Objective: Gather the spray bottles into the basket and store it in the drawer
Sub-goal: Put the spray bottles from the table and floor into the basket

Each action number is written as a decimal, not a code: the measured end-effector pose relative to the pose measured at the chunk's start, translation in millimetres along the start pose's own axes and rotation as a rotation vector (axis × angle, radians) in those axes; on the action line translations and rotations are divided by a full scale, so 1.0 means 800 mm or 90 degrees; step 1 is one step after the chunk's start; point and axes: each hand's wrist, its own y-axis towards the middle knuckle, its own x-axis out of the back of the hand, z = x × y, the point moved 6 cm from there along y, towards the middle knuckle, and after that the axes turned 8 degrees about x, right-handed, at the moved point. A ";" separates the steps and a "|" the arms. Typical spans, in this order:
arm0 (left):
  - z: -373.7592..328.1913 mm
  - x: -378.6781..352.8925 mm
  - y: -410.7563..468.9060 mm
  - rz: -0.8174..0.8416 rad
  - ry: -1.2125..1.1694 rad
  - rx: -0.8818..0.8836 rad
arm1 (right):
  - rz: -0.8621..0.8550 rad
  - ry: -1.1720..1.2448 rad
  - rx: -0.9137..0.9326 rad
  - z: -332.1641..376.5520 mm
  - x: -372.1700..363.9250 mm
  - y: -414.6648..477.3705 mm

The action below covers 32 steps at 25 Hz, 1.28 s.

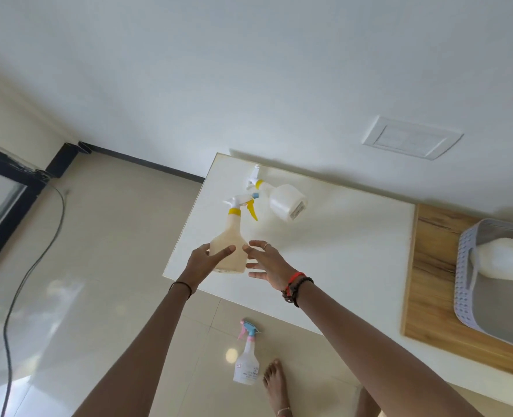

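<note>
A cream spray bottle (230,236) with a yellow trigger stands near the left front corner of the white table (339,251). My left hand (205,260) grips its base. My right hand (267,261) is beside it with fingers spread, touching or nearly touching its right side. A white spray bottle (282,197) with a yellow collar lies on its side farther back. A third bottle (247,359) with a blue and pink head stands on the floor. The lilac perforated basket (464,284) sits at the right on a wooden top and holds a white bottle (511,260).
The wooden surface (430,281) adjoins the white table on the right. A bare foot (275,386) is on the tiled floor beside the floor bottle. A dark cable (23,281) runs across the floor at left. A wall switch plate (412,138) is behind the table.
</note>
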 end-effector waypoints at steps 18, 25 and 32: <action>-0.133 -0.402 -0.202 0.333 0.248 -0.228 | -0.137 0.158 0.233 -0.034 0.397 -0.294; -0.143 -0.602 -0.245 0.355 0.342 -0.283 | -0.303 0.154 0.290 -0.076 0.563 -0.381; -0.151 -0.765 -0.262 0.328 0.347 -0.323 | -0.385 0.100 0.303 -0.105 0.693 -0.397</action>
